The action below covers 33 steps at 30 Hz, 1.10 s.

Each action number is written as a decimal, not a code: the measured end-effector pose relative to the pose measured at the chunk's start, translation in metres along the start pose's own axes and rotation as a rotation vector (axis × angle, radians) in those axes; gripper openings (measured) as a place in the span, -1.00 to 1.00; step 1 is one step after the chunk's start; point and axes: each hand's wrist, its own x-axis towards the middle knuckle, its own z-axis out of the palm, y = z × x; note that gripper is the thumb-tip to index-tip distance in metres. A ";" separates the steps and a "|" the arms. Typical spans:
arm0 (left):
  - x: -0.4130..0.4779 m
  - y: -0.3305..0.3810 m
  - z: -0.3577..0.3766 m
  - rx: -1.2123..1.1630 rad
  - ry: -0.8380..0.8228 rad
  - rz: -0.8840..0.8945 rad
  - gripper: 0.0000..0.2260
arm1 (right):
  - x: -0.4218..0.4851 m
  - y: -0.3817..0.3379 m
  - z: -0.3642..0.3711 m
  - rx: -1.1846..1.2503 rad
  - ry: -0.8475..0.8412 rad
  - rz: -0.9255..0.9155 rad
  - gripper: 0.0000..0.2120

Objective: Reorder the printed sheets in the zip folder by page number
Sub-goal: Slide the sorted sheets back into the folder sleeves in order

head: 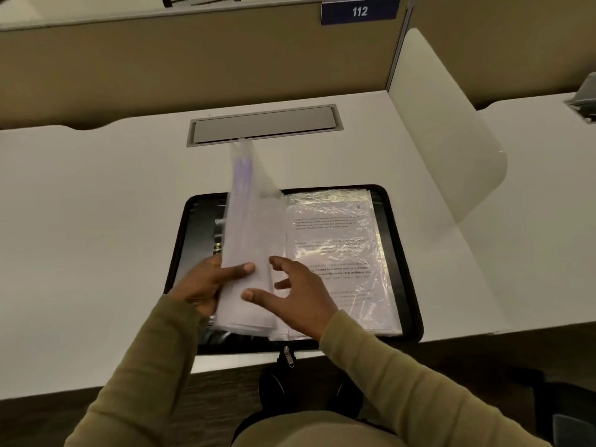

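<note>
Where the near edge runs: zip pull (288,356) hangs off the zip folder (410,253), which lies open on the worktop (96,221).
Left hand (206,285): thumb in front, fingers behind, gripping a raised bundle of sheets (248,227) (blurred, in plastic sleeves).
Right hand (301,293): fingers spread loose, thumb against the bundle, holding nothing.
Folder's right half: sleeved page (338,250) marked 7, flat.
Farther back: grey hatch (264,124); sign (359,11) reading 112.
</note>
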 end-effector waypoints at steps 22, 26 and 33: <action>0.024 0.003 0.037 -0.036 -0.233 -0.025 -0.14 | -0.026 0.043 -0.026 -0.129 0.353 -0.151 -0.10; 0.030 -0.001 0.052 -0.030 -0.247 -0.041 -0.14 | -0.019 0.034 -0.004 0.012 0.173 -0.089 -0.26; 0.036 -0.003 0.058 -0.069 -0.268 -0.046 -0.17 | -0.024 0.042 -0.013 0.018 0.266 -0.106 -0.59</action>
